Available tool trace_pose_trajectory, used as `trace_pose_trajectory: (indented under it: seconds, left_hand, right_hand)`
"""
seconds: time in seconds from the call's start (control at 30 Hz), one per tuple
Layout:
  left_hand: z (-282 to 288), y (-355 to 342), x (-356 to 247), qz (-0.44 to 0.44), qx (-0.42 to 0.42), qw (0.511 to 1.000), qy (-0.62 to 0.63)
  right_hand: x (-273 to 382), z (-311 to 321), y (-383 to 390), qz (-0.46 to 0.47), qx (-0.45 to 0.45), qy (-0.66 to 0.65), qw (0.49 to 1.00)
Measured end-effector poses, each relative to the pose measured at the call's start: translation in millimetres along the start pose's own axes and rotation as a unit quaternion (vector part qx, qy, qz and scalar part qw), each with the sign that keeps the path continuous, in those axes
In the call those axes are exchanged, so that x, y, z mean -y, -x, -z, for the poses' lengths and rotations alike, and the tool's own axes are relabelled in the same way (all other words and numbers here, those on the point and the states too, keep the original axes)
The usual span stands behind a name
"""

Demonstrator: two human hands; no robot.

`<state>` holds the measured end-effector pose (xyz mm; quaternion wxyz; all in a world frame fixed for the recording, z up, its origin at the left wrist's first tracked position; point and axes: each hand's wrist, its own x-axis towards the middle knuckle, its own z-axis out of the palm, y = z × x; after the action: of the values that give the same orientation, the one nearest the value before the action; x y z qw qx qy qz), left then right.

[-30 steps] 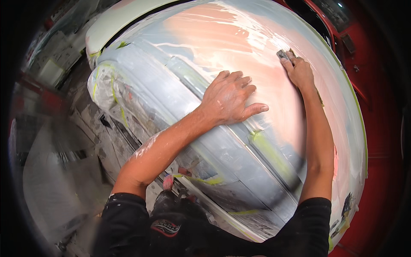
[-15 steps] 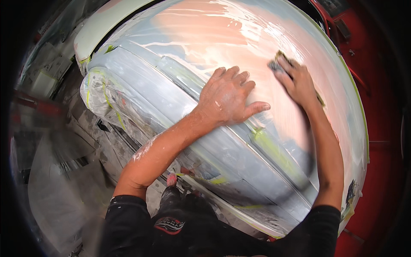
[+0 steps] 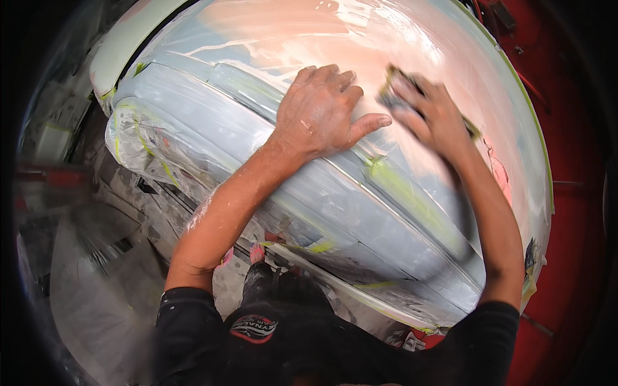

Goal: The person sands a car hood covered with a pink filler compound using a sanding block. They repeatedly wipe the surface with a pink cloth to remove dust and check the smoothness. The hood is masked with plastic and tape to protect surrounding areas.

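Observation:
A curved car body panel (image 3: 283, 29), wet and shiny in places, spreads in front of me with patches of pinkish filler and grey-blue primer. My left hand (image 3: 322, 109) rests palm down on it beside a raised ridge, fingers slightly apart and thumb out to the right. To the right, my right hand (image 3: 441, 119) grips a long, narrow sanding block (image 3: 388, 90) against the pinkish area. Motion blurs the block's front end, and my fingers and palm cover most of its middle. A corner of it shows past my wrist.
Yellow-green masking tape (image 3: 145, 138) and cloudy plastic sheeting (image 3: 129, 128) wrap a rounded part at the left. A pale panel (image 3: 106, 67) lies beyond a dark gap at the upper left. Red floor (image 3: 570, 257) runs along the right side. My foot (image 3: 257, 253) shows below.
The whole view has shifted, so the panel and both hands appear further left and mostly higher. My left hand keeps its place on the panel; my right hand has slid the sanding block slightly toward me.

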<state>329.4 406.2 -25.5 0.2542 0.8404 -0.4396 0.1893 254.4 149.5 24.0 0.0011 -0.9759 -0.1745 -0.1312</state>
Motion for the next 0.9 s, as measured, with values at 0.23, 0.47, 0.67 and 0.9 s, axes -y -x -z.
trace_pose_trajectory:
  seconds: [0.23, 0.47, 0.67, 0.9]
  left_hand:
    - [-5.7, 4.1, 7.1, -0.022, -0.017, 1.000, -0.012]
    - [1.9, 1.3, -1.1, -0.016, -0.007, 1.000, -0.008]
    - [-8.5, -3.3, -2.0, -0.023, -0.015, 0.999, 0.020]
    - [1.9, 3.5, 6.4, -0.005, 0.019, 1.000, 0.001]
  right_hand:
    - [3.9, -7.7, -4.9, -0.037, -0.005, -0.005, 0.999]
    - [-0.8, 23.0, 83.3, -0.084, 0.013, 0.028, 0.996]
    - [-120.5, -11.7, -41.8, -0.225, -0.031, 0.093, 0.969]
    - [-0.3, 13.9, 72.2, -0.166, -0.003, 0.059, 0.984]
